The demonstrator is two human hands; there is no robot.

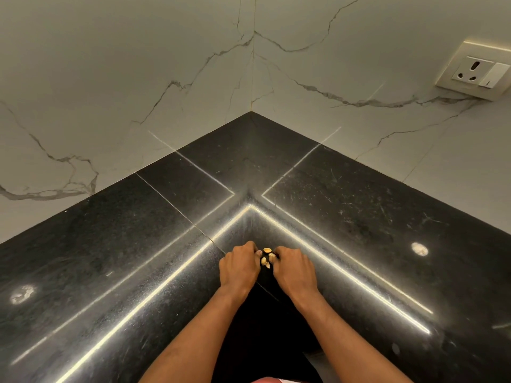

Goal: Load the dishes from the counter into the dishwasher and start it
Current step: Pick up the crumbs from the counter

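Pink cloth (272,380) shows as a sliver at the bottom edge, and two bare forearms (193,341) reach up from either side of it toward the middle of the view. They end at the inner corner of an L-shaped black stone table (359,217), whose two arms run off to the lower left and lower right and meet at the far corner against the wall.

Both hands sit knuckles-up at that inner corner, close together but not touching. The left hand (239,268) has its fingers curled under, with the thumb tip pointing toward the gap between the hands. The right hand (294,269) is curled the same way. Their fingertips are tucked out of sight, so I cannot tell whether either hand grips anything.

Four or so small tan shells (265,261) lie on the table in the narrow gap between the hands. One sits just beyond the thumbs, and one is right against the right hand's fingers.

Long bright strips of reflected light and two round glints show on the polished table, and thin seams cross it.

White marble-veined wall (138,64) rises behind on both sides. A cream socket (474,71) with a switch (495,74) beside it is set in the right wall.
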